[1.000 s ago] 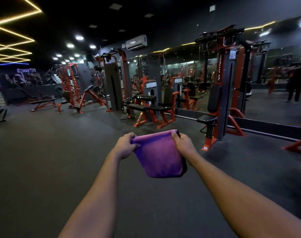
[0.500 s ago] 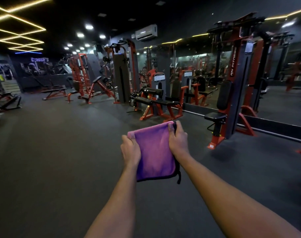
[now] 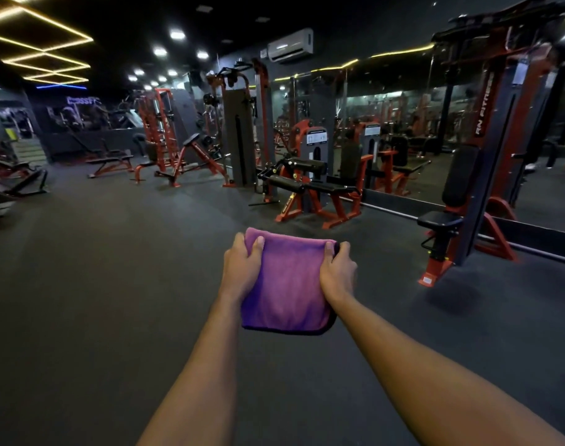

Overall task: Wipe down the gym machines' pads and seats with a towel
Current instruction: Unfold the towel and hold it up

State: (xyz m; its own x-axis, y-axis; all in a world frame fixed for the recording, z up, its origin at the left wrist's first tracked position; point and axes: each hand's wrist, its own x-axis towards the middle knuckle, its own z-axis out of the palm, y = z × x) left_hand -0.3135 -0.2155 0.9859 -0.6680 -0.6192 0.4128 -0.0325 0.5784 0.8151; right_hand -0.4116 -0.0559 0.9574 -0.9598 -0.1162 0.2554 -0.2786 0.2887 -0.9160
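Over the floor (image 3: 114, 284), towel (image 3: 287, 284) pinched by left hand (image 3: 242, 268) and right hand (image 3: 337, 272), fingertips unseen behind.

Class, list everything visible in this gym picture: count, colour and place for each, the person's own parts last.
towel: one, purple, held centre foreground
leg machine: one, red frame, black pads, centre, beyond towel
seated machine: one, red-and-dark frame, black seat and back pad, right
flat bench: one, red frame, black top, far left
air conditioner: one, white, high on wall
mirror: one wall, right side
light strips: several, yellow, ceiling upper left
floor: dark grey, underfoot
left grip: one, holds towel's upper left corner
right grip: one, holds towel's upper right corner
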